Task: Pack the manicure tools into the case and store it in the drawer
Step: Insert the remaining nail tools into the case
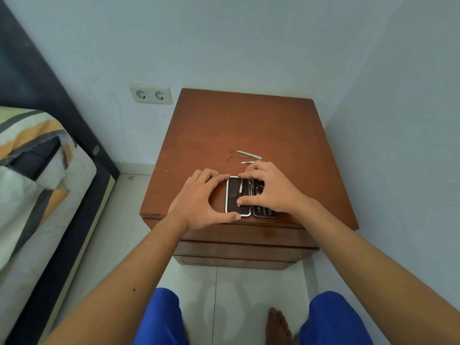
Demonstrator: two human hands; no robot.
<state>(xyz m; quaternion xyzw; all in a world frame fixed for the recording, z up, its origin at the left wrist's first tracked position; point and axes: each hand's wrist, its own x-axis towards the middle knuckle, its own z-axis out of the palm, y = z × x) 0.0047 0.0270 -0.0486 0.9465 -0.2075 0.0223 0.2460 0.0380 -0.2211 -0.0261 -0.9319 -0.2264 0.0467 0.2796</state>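
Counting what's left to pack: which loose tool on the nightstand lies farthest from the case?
The tweezers, the widest and rearmost of the three loose tools; the other two lie between it and the case.

Bare forearms, blue shorts (159, 317), bare foot (277, 324).

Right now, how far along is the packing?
Partly done: some tools sit in the open case. The left hand steadies it while the right hand presses a tool in. Three loose tools wait on the nightstand; closing and drawer storage remain.
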